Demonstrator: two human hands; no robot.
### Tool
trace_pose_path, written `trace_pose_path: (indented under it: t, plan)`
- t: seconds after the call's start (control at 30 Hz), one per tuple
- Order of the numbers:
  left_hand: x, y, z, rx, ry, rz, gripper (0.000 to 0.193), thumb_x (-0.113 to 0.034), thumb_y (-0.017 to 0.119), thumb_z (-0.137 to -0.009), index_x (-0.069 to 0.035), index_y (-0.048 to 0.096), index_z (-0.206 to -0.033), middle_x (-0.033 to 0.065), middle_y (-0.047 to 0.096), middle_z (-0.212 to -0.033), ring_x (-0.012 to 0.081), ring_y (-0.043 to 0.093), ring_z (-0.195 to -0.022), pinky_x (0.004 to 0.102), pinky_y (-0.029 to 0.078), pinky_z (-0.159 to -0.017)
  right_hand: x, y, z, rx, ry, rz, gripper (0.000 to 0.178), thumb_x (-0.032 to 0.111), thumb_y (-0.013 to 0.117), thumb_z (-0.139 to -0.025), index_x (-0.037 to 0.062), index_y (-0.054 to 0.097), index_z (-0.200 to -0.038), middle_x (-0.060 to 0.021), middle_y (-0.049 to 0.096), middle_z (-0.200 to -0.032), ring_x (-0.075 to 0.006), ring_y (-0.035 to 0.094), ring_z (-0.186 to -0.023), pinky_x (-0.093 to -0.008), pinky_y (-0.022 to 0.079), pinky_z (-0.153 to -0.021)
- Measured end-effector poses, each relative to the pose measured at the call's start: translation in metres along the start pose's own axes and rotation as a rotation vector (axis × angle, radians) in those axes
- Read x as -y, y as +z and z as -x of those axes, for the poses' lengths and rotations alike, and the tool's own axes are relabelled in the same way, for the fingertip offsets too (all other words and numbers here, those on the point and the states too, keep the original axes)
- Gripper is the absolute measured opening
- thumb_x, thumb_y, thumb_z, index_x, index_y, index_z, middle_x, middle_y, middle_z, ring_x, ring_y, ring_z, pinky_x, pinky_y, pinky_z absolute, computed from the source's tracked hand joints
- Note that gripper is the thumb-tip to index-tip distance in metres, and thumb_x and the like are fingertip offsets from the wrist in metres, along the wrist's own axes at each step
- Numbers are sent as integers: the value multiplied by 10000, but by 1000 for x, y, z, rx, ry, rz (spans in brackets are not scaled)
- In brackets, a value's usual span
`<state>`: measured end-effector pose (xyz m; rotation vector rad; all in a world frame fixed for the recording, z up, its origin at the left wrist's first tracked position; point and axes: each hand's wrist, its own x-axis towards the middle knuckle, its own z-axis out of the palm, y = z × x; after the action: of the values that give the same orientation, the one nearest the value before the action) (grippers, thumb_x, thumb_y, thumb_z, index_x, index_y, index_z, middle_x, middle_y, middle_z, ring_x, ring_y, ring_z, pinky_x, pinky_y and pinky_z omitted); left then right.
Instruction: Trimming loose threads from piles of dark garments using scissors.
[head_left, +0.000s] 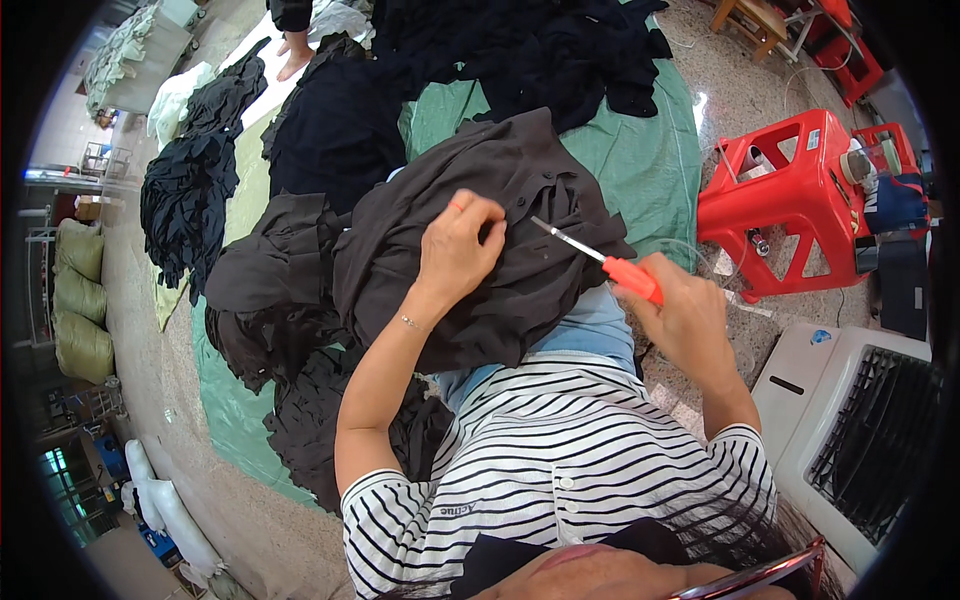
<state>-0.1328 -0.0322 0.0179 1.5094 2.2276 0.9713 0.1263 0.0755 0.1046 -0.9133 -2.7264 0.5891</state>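
A dark brown garment (450, 300) with small buttons is spread over my lap. My right hand (685, 315) is closed around the orange handle of a slim tool (632, 280). Its thin metal shaft points left across the cloth, with the tip by the buttons; the exact kind of tool is unclear. My left hand (462, 245) is curled above the garment, left of the tip, its thumb and fingers bent together in a pinch. Whatever may be between those fingertips is too small to make out. A small orange band shows on one finger.
More dark garments lie heaped at my left (270, 260) and ahead (520, 60) on a green sheet (640, 150). At my right are a red plastic stool (785, 190) and a white air cooler (830, 380). Another person's foot (295, 58) shows at the far left.
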Motion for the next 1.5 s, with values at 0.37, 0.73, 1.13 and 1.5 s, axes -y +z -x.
trace_pose_path:
  t: [0.37, 0.73, 1.13, 1.5]
  plan:
    - [14, 26, -44, 136, 239, 82, 157, -7, 659, -780, -23, 670, -936, 84, 575, -747, 229, 592, -652, 313, 494, -649, -1, -13, -12, 19, -17, 120, 368, 391, 704, -867, 61, 541, -878, -113, 626, -687, -335, 622, -563, -425, 457, -488]
    - [17, 28, -39, 76, -54, 439, 157, 19, 692, -799, 4, 665, -953, 15, 651, -796, 49, 592, -689, 189, 504, -658, -1, -5, -21, 77, 29, 122, 341, 358, 713, -870, 61, 543, -876, -144, 612, -668, -370, 609, -591, -447, 444, -515]
    - [-13, -57, -40, 740, 88, -4, 330, -280, 746, -842, -22, 702, -1043, 96, 654, -834, 230, 614, -813, 325, 477, -765, 1, -15, 5, 58, 68, -51, 292, 326, 749, -841, 83, 605, -918, -115, 609, -664, -345, 616, -607, -424, 441, -535]
    - [-15, -55, -74, 907, -346, 177, 208, -168, 749, -815, 36, 715, -794, 26, 610, -642, 98, 593, -566, 235, 482, -518, 21, -4, 8, 103, -67, -24, 329, 333, 760, -828, 63, 575, -862, -108, 634, -720, -330, 630, -596, -406, 443, -505]
